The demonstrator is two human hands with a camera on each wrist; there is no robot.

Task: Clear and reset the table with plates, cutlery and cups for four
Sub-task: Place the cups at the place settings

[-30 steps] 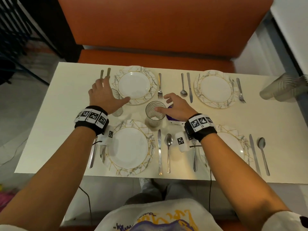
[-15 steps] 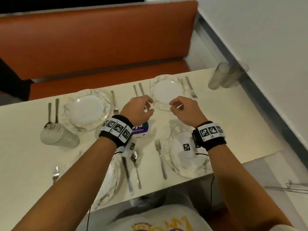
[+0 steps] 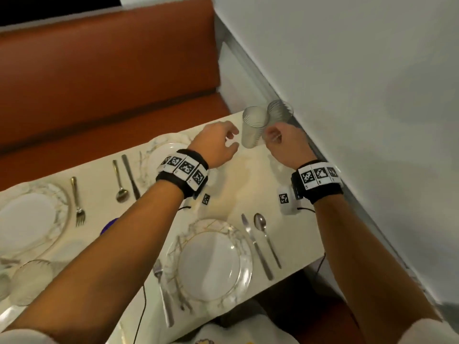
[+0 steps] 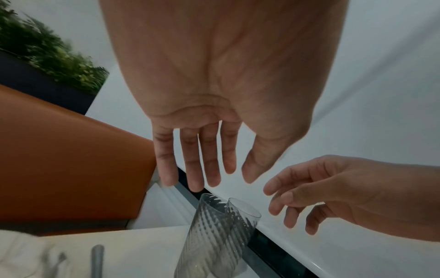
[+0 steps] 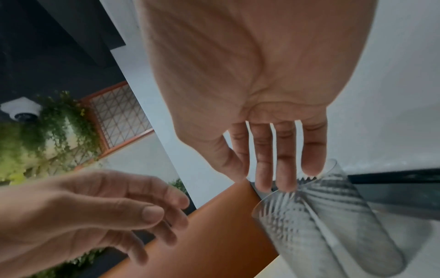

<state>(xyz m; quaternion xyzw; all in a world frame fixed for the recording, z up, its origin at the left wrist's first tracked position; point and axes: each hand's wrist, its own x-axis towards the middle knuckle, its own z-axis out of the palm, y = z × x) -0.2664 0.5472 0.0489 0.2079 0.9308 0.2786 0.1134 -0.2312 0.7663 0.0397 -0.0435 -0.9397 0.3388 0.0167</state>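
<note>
Head view: left hand [image 3: 215,144] and right hand [image 3: 285,142], fingers loosely spread and empty, flank two ribbed glasses [image 3: 253,127] beside the wall [image 3: 347,70], near a plate [image 3: 211,264].

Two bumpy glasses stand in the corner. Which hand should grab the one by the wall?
Probably the right hand: it is open beside the glass by the wall. The left hand is nearer the other glass.

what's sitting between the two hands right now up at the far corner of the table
The nearer ribbed glass stands between the left hand and right hand, neither gripping it; the head view shows this best.
</note>
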